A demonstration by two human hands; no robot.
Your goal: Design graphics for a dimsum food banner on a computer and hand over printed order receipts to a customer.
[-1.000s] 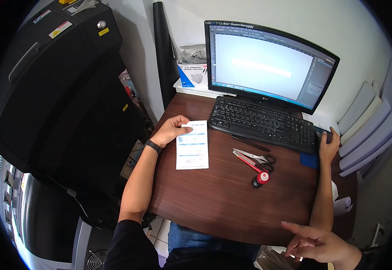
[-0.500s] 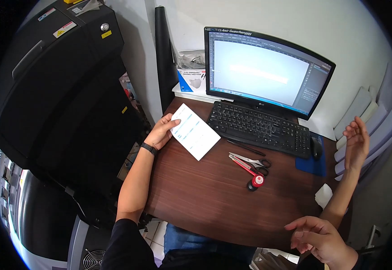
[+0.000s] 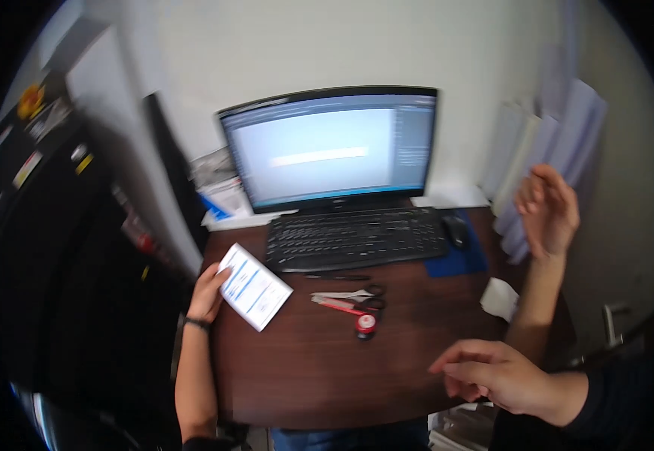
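At the left side of the desk, my left hand [image 3: 208, 292] grips a white printed sheet [image 3: 258, 289] by its left edge. Blue bars and fine print run across it. My right hand [image 3: 549, 210] is raised over the desk's right side near the mouse, fingers loosely bent and apart, with nothing in it. Another person's hand [image 3: 500, 376], in a long dark sleeve, reaches in from the lower right and covers part of my right forearm. Scissors [image 3: 342, 295], a red box cutter [image 3: 338, 304] and a small red-and-black round thing [image 3: 366, 325] lie mid-desk.
A lit monitor [image 3: 327, 150] stands behind a black keyboard [image 3: 357, 237]. A mouse [image 3: 456, 231] sits on a blue pad [image 3: 455, 263]. A pen [image 3: 338, 277] and white paper scrap [image 3: 500, 299] lie nearby. Left stands a black machine [image 3: 56, 263]; right, several rolls [image 3: 560, 150].
The head view has swung, so the desk and monitor sit further left and the picture is blurred. My left hand still holds the sheet; my right hand stays raised.
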